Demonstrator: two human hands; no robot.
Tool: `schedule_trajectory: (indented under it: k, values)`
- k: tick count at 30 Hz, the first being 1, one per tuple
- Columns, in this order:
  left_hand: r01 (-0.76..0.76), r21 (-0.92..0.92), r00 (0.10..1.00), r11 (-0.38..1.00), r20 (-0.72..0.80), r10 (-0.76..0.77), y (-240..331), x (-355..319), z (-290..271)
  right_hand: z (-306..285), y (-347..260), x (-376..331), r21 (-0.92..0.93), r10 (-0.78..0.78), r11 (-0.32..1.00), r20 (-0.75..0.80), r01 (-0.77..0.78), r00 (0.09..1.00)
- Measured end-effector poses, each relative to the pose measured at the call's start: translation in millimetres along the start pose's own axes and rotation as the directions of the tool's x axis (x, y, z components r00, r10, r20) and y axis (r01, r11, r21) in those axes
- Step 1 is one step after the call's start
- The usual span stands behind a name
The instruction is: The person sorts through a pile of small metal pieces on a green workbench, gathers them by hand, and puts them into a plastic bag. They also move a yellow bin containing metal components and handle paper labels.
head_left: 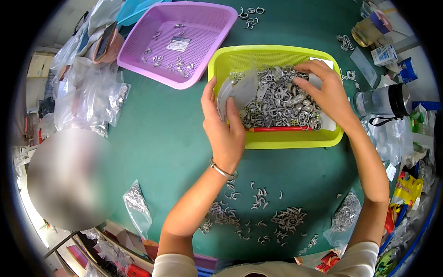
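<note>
1. Your left hand (224,127) is closed on a small clear bag (240,92), thumb on one side and fingers on the other, at the left end of the yellow basket (272,138).
2. The bag stands roughly upright, its long axis running up from your fingers, with the top tilted a little to the right, over the basket. It is see-through, greyish and crumpled; whether its top is open, you cannot tell.
3. Your right hand (325,90) lies over the right half of the basket, fingers curled down and pinched into the heap of silver rings (281,104). What exactly they grip is hidden among the metal.
4. The rings are small, shiny loops and clasps, tangled in one pile that fills most of the basket floor. A red stick (277,129) lies along the near wall, pointing left to right.
5. The basket sits on the green surface (161,138), long side across your view. A purple basket (184,27) with a few rings stands just beyond it to the left.
6. More loose silver pieces (258,217) are scattered on the surface near your body, between your forearms, with filled bags (136,203) on either side.
</note>
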State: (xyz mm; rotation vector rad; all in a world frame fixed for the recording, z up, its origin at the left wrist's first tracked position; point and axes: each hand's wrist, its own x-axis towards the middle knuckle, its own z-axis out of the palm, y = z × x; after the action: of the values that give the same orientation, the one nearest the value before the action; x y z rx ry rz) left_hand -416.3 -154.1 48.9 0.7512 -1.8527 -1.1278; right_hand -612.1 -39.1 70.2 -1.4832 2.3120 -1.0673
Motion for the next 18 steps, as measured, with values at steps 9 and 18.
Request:
schedule_trajectory:
  k: [9,18]
  values:
    - [-0.045,0.144,0.988,0.989,0.156,0.023,3.3,4.2,2.4,-10.4,8.3,-22.1,-0.237,-0.186,0.947,0.141,0.216,0.972]
    - [-0.202,0.302,0.97,0.932,0.194,0.147,-1.7,6.1,4.2,-2.3,-21.6,-27.2,-0.333,0.212,0.934,0.224,-0.13,0.951]
